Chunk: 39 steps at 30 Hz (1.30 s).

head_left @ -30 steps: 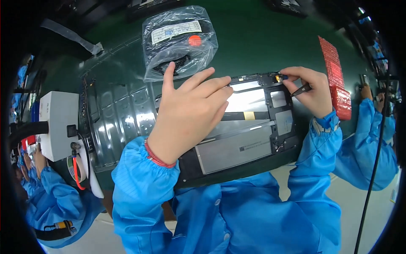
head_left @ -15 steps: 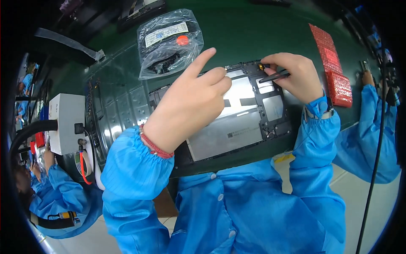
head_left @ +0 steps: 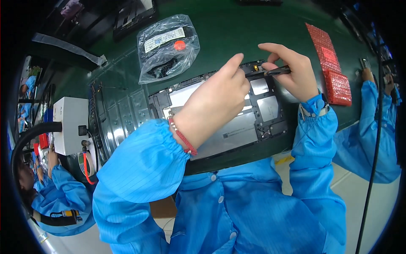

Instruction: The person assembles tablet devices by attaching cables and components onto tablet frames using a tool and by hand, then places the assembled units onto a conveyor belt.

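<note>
A tablet [head_left: 241,130] lies opened on the green mat, its silver battery and black inner frame showing. My left hand [head_left: 218,97] is over its middle and far edge, the index finger pointing out and the other fingers curled in. Their tips are hidden, so whatever they hold cannot be made out. At the tablet's far right corner, my right hand [head_left: 296,72] grips black tweezers [head_left: 279,71], whose tips point left toward my left fingers. The right index finger is raised off the tweezers. Close to the right fingertips is a small yellow part [head_left: 256,67].
Beyond the tablet lies a clear plastic bag [head_left: 169,48] with black pieces inside. Red bubble wrap pouches [head_left: 338,86] lie to the right. On the left are a clear plastic tray [head_left: 127,112] and a white box [head_left: 71,127] with a black hose. Co-workers in blue sit on both sides.
My left hand has moved right, toward the tweezers, and its fingers are more curled. My right index finger has lifted, and the tweezers are turned nearer to level.
</note>
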### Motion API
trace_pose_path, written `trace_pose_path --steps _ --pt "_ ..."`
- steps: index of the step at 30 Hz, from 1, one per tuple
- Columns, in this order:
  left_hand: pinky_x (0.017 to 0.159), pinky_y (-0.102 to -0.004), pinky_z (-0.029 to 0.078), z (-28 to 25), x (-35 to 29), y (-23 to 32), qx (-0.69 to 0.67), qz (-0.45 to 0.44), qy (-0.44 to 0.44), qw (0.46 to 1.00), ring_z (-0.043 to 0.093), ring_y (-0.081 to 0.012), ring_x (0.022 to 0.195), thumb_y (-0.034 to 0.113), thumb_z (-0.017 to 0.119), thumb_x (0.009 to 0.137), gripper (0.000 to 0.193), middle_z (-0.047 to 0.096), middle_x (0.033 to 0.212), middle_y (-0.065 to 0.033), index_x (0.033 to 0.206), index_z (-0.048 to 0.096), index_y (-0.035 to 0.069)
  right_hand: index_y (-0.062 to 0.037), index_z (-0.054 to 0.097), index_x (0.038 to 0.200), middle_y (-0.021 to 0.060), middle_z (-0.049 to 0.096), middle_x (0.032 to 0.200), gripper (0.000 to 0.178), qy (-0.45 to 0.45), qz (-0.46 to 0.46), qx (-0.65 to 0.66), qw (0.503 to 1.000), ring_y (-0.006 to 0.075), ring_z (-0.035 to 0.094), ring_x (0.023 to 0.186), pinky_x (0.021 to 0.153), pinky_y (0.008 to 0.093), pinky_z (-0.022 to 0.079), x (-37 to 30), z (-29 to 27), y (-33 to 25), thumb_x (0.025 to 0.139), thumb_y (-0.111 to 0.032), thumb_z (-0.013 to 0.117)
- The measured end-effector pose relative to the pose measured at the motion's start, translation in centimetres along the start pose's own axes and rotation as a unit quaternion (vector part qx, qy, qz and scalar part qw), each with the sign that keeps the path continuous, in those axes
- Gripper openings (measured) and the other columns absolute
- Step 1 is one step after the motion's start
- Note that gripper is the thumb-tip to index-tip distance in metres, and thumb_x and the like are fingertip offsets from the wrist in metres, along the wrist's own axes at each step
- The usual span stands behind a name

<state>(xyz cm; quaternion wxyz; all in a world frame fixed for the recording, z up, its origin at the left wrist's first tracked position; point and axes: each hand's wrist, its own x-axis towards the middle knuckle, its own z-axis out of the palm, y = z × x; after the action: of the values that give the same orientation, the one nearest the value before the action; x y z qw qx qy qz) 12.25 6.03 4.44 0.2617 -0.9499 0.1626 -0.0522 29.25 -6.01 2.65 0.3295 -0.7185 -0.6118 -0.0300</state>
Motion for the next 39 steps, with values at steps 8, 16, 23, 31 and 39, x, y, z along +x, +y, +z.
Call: trace_pose_path --steps 8,16,23,31,39 --pt "0.097 -0.0433 0.032 -5.8 -7.2 4.3 -0.162 -0.292 -0.031 0.942 0.051 -0.0211 0.103 0.013 0.051 0.074 0.024 0.057 0.108 -0.0060 0.095 0.063 0.009 -0.0099 0.061 0.103 0.0077 0.060 0.074 0.029 0.048 -0.053 -0.003 0.997 0.0216 0.060 0.065 0.057 0.0282 0.048 0.0 0.3 -0.9 0.075 -0.013 0.066" --pt "0.092 -0.0340 0.036 -4.0 -11.8 12.2 -0.704 -0.208 0.169 0.658 0.051 -0.0229 0.105 0.004 0.053 0.076 0.036 0.055 0.114 -0.0090 0.112 0.056 0.005 -0.0128 0.062 0.100 -0.0001 0.059 0.095 0.030 -0.074 -0.182 -0.082 0.977 0.0206 0.060 0.068 0.059 0.0314 0.048 3.0 4.6 -3.4 0.069 -0.012 0.065" --pt "0.104 -0.0324 0.022 -2.5 -11.1 14.6 -0.937 -0.244 0.126 -0.215 0.024 -0.0217 0.131 0.007 0.042 0.087 0.055 0.019 0.144 -0.0130 0.138 0.021 0.007 -0.0103 0.062 0.097 0.0012 0.058 0.091 0.027 -0.121 -0.220 -0.129 0.959 0.0192 0.056 0.057 0.053 0.0290 0.045 3.3 4.5 -4.4 0.073 -0.021 0.066" --pt "0.106 -0.0355 0.020 -2.1 -11.2 14.7 -0.925 -0.249 0.181 -0.222 0.020 -0.0249 0.133 0.006 0.042 0.088 0.051 0.020 0.144 -0.0130 0.135 0.025 0.001 -0.0084 0.061 0.097 0.0031 0.058 0.092 0.029 -0.131 -0.243 -0.129 0.952 0.0190 0.055 0.056 0.052 0.0294 0.045 2.3 4.5 -5.0 0.072 -0.023 0.066" --pt "0.103 -0.0381 0.026 -3.9 -11.0 14.8 -0.932 -0.251 0.224 -0.138 0.033 -0.0265 0.126 0.002 0.047 0.086 0.044 0.038 0.133 -0.0133 0.128 0.035 -0.002 -0.0083 0.061 0.104 0.0050 0.058 0.097 0.034 -0.178 -0.212 -0.084 0.957 0.0237 0.059 0.065 0.058 0.0320 0.047 1.3 3.2 -5.8 0.072 -0.020 0.065"
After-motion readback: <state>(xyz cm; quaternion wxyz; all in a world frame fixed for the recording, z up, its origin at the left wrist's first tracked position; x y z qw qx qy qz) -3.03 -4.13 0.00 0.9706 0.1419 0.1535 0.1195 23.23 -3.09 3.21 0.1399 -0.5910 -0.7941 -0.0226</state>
